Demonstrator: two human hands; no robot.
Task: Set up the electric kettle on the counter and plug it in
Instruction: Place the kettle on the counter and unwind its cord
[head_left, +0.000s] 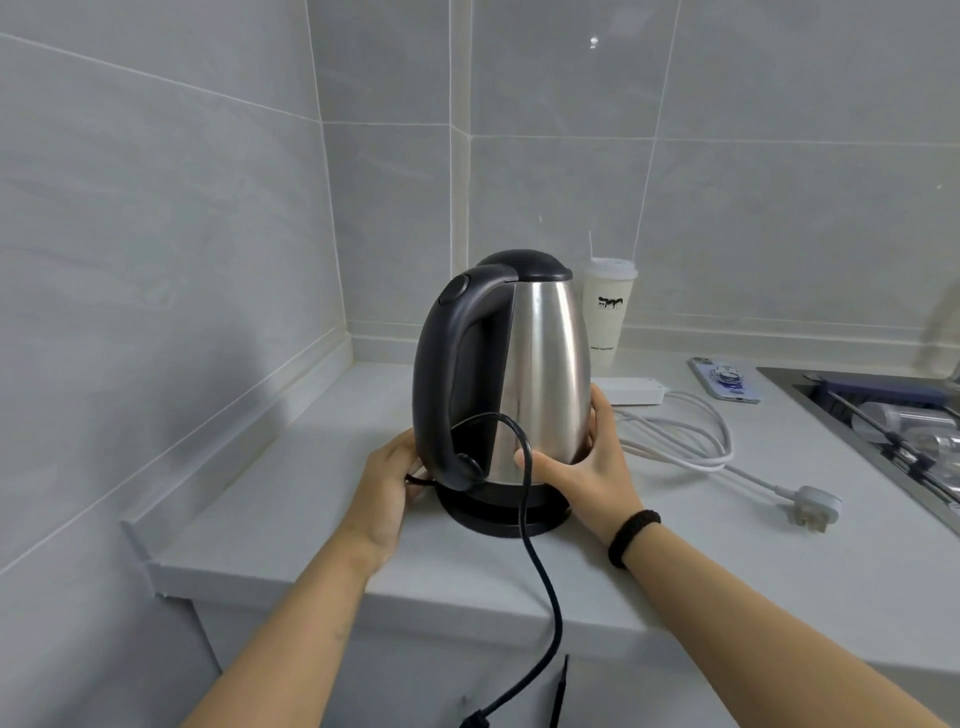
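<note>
Steel kettle body (540, 374) is held low on its right side by the right hand (587, 467): the thumb lies across the front of the shell near the bottom, and the fingers (602, 410) wrap around the far right flank, spread moderately to match the curve. A dark band (631, 538) circles the right wrist.

Left hand (387, 486) sits at the lower left of the kettle, beside the foot of the black handle (441, 374). Its fingers are curled narrow toward the base; a short piece of black cord (530, 519) shows at the fingertips, but whether it is pinched cannot be determined.

Kettle stands upright on its round black base (498, 514), lid (524, 265) closed, handle turned toward the viewer and left. Base rests on the pale counter (311, 493), close to the front edge, near the corner formed by two tiled walls (156, 208).

Cord loops up in front of the shell, then drops over the counter edge and hangs toward the bottom of the view.

Behind the kettle, to the right, stands a white lidded cup (608, 312). A white power strip (636, 391) lies just beside the right hand's fingers, its white cable (691, 441) coiled on the counter and ending in a loose plug (815, 509). A phone (724, 380) lies flat further right, near the sink (883, 415).
</note>
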